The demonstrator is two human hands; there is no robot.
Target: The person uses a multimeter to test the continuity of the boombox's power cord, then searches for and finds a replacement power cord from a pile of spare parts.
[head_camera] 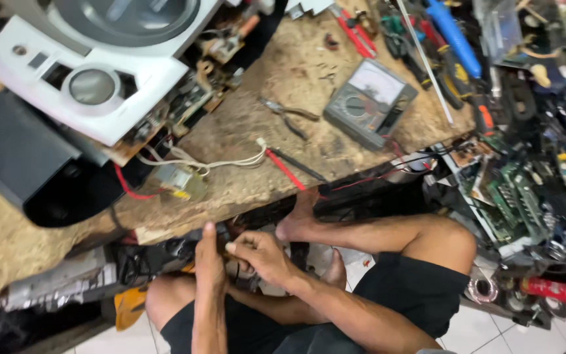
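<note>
I sit cross-legged at a low wooden workbench [244, 124]. Both my hands are together below its front edge, over my lap. My left hand [209, 257] is closed, thumb pointing up, against a small dark object [238, 270] with a wire. My right hand [262, 254] pinches the same object from the right. The object is mostly hidden by my fingers, so I cannot tell what it is. Red and black test probes [289, 167] lie on the bench just above my hands.
An opened white appliance [93, 78] with exposed circuit parts and white wires sits at the bench's left. An analog multimeter [369, 101], pliers [289, 117] and hand tools lie at the right. Green circuit boards [512, 196] are piled at the far right. My bare foot [296, 219] rests under the bench edge.
</note>
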